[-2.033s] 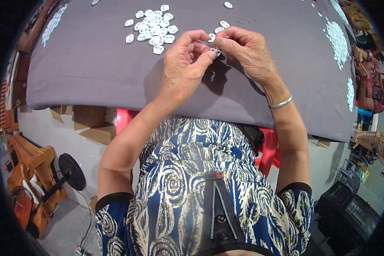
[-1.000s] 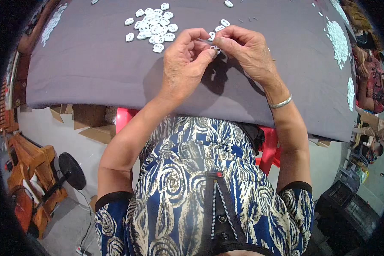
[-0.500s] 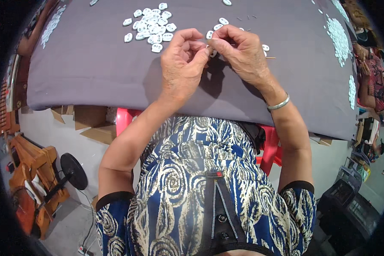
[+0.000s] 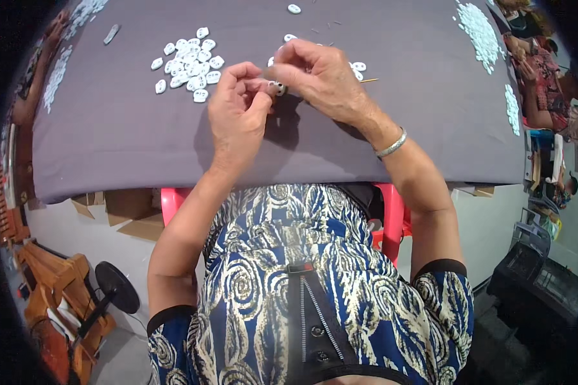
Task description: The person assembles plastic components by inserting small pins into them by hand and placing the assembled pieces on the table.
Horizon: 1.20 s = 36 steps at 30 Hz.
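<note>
Fingers [image 4: 258, 86] of the left hand [image 4: 237, 115] and right hand [image 4: 321, 80] pinch shut together on one small white piece [image 4: 277, 88] above the grey bench [image 4: 109, 141], white pile [image 4: 189, 63] nearby.

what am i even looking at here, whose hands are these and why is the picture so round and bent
This is no machine. A person wears a wide-angle camera on the head, looking down at their own two hands, so the arms come in from the bottom and straight edges curve near the rim.

The person sits at a table covered with a grey cloth. The left hand and the right hand meet over the cloth, pinching a small white piece between their fingertips. It is too small to tell more about it. The right wrist carries a silver bangle.

On the cloth, to the left of the hands, lies a pile of white pieces. A few more lie by the right hand, along with a thin stick. Another pale heap sits at the far right corner, near another person's arm.
</note>
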Available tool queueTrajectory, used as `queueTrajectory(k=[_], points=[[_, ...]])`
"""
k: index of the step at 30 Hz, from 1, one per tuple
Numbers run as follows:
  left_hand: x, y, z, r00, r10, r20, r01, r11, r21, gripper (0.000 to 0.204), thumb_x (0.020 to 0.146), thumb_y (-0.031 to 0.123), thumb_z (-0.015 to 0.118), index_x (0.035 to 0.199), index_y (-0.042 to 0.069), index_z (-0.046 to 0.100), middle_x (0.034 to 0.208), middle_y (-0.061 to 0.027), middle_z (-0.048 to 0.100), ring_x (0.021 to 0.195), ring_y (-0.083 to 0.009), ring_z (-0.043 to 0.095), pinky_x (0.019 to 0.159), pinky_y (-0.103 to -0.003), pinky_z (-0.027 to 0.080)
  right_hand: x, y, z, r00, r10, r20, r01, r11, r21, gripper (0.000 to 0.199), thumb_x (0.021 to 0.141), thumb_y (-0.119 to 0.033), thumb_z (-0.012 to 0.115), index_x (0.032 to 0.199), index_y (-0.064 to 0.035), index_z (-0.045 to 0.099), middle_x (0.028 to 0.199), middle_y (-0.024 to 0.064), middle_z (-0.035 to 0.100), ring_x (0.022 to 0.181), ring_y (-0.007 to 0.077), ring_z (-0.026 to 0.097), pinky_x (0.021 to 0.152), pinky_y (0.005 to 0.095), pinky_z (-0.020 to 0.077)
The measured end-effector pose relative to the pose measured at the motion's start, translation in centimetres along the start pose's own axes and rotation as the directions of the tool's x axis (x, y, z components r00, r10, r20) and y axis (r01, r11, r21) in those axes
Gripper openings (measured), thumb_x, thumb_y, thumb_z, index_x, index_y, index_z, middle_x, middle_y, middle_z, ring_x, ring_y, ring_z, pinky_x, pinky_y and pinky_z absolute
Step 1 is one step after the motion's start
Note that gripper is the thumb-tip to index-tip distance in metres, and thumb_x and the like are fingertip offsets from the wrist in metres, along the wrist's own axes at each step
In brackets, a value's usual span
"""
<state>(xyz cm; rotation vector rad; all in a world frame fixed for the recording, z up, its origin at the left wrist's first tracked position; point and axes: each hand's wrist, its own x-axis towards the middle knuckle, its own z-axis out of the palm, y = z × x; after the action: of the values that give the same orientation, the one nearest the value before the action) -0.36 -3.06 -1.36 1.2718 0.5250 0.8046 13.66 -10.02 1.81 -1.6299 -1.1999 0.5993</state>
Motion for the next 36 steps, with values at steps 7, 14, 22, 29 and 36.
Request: queueTrajectory(k=[7,14,22,29,36], points=[[-0.1,0.0,0.1,0.999,0.002,0.036,-0.003,0.999,0.04,0.026,0.085,-0.003,0.061,0.107,0.0,0.048,0.08,-0.0023,0.058,0.068,-0.0049,0.053,0.059,-0.019,0.047,0.1,0.5,-7.1,0.971,-0.027,-0.237,0.017,0.999,-0.043,0.013,0.088,-0.014,0.062,0.091,-0.0016,0.065,0.071,-0.0034,0.057,0.06,0.0011,0.045,0.051,0.0176,0.0366],[0.1,-0.3,0.0,0.999,-0.004,0.047,0.001,0.999,0.053,0.028,0.086,-0.001,0.061,0.11,0.003,0.048,0.085,-0.0018,0.056,0.071,-0.0051,0.053,0.062,-0.019,0.046,-3.8,2.5,-9.4,0.99,-0.004,-0.138,-0.05,0.922,-0.385,0.011,0.082,-0.011,0.064,0.087,-0.0016,0.065,0.071,0.0031,0.06,0.062,0.0091,0.053,0.059,0.0241,0.0438],[0.0,-0.4,0.3,1.0,0.011,0.001,-0.011,0.998,0.064,0.024,0.085,0.0,0.063,0.105,0.001,0.05,0.078,-0.0005,0.059,0.068,-0.0042,0.053,0.059,-0.019,0.046,-3.4,2.5,-7.6,0.991,-0.118,-0.062,0.062,0.82,-0.569,0.01,0.081,-0.009,0.064,0.088,-0.0018,0.063,0.075,0.0085,0.059,0.066,0.02,0.058,0.061,0.0299,0.0454],[0.1,-0.9,0.1,0.999,0.035,0.007,-0.035,0.998,0.049,0.024,0.084,0.003,0.063,0.105,0.003,0.051,0.078,0.0001,0.058,0.068,-0.0045,0.052,0.06,-0.02,0.045,-3.0,1.7,-7.2,0.998,-0.04,0.046,0.061,0.739,-0.67,0.01,0.082,-0.009,0.058,0.089,-0.0025,0.061,0.086,0.0131,0.057,0.079,0.0343,0.057,0.07,0.0419,0.0467],[0.5,-1.4,0.5,0.999,0.04,0.006,-0.04,0.99,0.134,0.024,0.083,0.003,0.063,0.104,0.003,0.052,0.08,-0.0009,0.058,0.071,-0.0059,0.055,0.061,-0.021,0.047,-3.4,1.7,-7.1,0.996,-0.073,0.051,0.088,0.702,-0.707,0.011,0.082,-0.01,0.06,0.089,-0.0025,0.062,0.085,0.0134,0.058,0.076,0.0328,0.058,0.069,0.04,0.0474]])
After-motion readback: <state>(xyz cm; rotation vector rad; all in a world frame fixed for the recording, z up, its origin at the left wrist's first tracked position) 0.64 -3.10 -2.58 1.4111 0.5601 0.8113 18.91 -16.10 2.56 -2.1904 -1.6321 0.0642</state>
